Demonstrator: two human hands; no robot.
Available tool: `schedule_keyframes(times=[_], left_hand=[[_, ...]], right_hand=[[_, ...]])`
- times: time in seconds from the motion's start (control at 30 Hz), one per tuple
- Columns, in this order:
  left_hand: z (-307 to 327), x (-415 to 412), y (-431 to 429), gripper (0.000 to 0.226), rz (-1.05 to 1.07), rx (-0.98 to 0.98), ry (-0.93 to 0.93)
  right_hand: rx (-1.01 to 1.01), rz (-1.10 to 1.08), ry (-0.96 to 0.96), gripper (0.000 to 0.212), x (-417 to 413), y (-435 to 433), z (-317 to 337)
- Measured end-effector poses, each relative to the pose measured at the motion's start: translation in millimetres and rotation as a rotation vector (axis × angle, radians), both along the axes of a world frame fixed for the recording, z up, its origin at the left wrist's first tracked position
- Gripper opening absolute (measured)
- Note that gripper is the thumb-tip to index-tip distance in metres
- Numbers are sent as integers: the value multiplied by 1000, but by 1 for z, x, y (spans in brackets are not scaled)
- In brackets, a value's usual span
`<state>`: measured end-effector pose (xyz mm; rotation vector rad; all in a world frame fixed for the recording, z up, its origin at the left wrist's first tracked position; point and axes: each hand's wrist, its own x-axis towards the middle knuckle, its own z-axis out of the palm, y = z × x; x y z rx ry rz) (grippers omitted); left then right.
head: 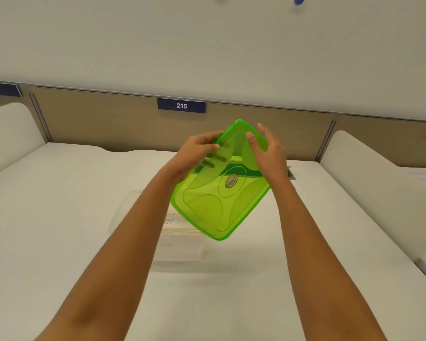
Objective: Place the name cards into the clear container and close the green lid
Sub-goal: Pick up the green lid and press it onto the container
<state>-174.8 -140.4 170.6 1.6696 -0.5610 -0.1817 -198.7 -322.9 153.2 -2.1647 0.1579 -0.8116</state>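
In the head view, the green lid [219, 193] is held up in the air above the white desk [59, 217], tilted and turned cornerwise, well clear of the clear container [138, 217] that stands on the desk below it. The left hand [197, 151] is closed on the lid's far left edge, thumb on top and fingers seen through the plastic underneath. The right hand [268, 153] is half open at the far right edge, thumb resting on the lid's face, with no firm clasp to be seen. White name cards [180, 239] can be made out inside the container, faint writing on them; whether all are in cannot be told. The closing step is judged to be in hand. For the next move the lid would need to be turned square to the container's rim, levelled, lowered and pressed down along its edges
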Motion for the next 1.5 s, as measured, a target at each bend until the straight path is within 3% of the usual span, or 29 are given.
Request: schedule_keyframes(times=[0.13,0.23,0.3,0.4,0.6,0.83,0.9,0.97,1.07,1.2,1.3,1.43,1.5], left_hand=[[16,-2,35,38,-3,207,-82],[11,-2,61,29,204,410,-316],[-3,-4,80,28,361,412,-340],[-32,-9,104,30,557,265,-247],[-77,-7,123,42,554,-162,238],[-94,0,130,37,593,-174,385],[-95,5,131,37,671,-62,316],[-93,7,133,39,758,125,139],[-73,14,129,41,731,193,-25],[-44,23,116,44,312,201,179],[-43,27,108,35,133,135,341],[-54,29,112,14,156,-101,430],[-61,32,118,12,256,-243,454]], right_hand=[[177,148,47,42,-17,17,-8],[378,153,66,41,-25,29,-24],[464,85,77,42,-28,36,-37],[558,-36,92,42,-28,45,-56],[625,-116,236,33,-20,64,-84],[675,-6,369,37,1,67,-94],[680,72,369,35,7,63,-87],[605,192,403,34,13,58,-76],[375,441,490,35,24,49,-50],[108,696,614,36,38,54,-12],[4,820,663,38,45,73,5],[-107,735,516,45,53,93,4],[-33,601,377,49,54,94,-7]])
